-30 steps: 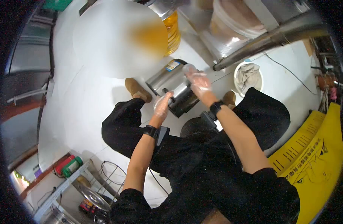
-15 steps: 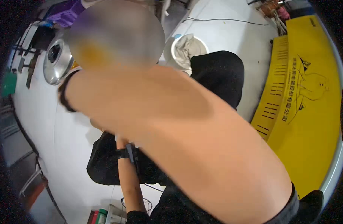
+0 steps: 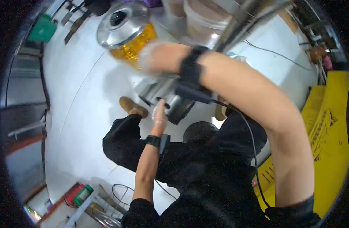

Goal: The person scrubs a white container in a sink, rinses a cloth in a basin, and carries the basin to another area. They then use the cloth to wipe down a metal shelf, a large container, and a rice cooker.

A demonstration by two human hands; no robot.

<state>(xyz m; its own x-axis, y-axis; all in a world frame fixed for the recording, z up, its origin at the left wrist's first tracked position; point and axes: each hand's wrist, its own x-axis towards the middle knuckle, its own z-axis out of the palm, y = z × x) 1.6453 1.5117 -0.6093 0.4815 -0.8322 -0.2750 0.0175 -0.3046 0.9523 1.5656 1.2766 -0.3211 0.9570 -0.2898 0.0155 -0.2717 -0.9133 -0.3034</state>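
My right hand point(image 3: 152, 57), in a thin clear glove, is smeared by motion beside an amber ribbed container point(image 3: 138, 40) with a domed metal lid point(image 3: 123, 22) and a black knob. Whether it touches the container cannot be made out, and its fingers are blurred. Lower down, my left hand point(image 3: 159, 116), also gloved, reaches with stretched fingers to the front of a stainless steel machine point(image 3: 178, 108), close to a black part on it. Part of the machine is hidden behind my right wrist and its black strap.
Behind the machine stand a clear-walled tub point(image 3: 206, 22) and a metal post point(image 3: 239, 26). A yellow slotted crate point(image 3: 330, 144) is at the right. At lower left is a rack point(image 3: 92, 199) with red and green items. A green bin point(image 3: 43, 28) stands at upper left.
The view has shifted, so the amber container and the machine now show. My right forearm has swung up and away from across the middle. My left hand has come into sight.
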